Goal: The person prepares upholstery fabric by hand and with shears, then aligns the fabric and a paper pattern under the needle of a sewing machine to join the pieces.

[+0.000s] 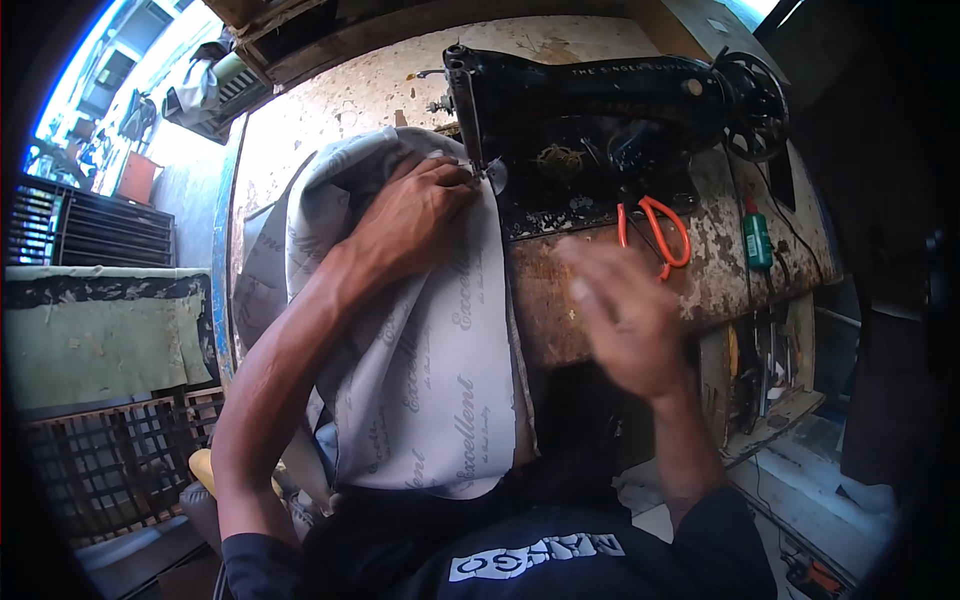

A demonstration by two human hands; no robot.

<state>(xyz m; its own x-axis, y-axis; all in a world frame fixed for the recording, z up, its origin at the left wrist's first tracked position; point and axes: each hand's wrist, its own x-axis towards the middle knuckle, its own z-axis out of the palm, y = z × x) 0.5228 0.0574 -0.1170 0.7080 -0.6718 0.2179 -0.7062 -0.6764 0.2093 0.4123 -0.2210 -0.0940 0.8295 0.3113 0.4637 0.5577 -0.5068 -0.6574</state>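
Note:
My left hand (425, 200) is closed on the grey printed fabric (430, 380), its fingertips beside the needle and presser foot of the black sewing machine (600, 100). The fabric hangs from the machine bed toward my lap, bunched under my left forearm. My right hand (625, 315), blurred, is raised right of the fabric over the worn wooden table edge, fingers loosely extended with nothing visible in them. Orange-handled scissors (672, 235) lie on the machine bed's front edge, just beyond that hand.
A green bottle (756, 235) and a cable sit right of the scissors. A shelf holding tools (765, 360) is below at right. At left stand a pale green padded bench (105, 330) and dark slatted racks (110, 225). A wooden box (280, 35) is behind the table.

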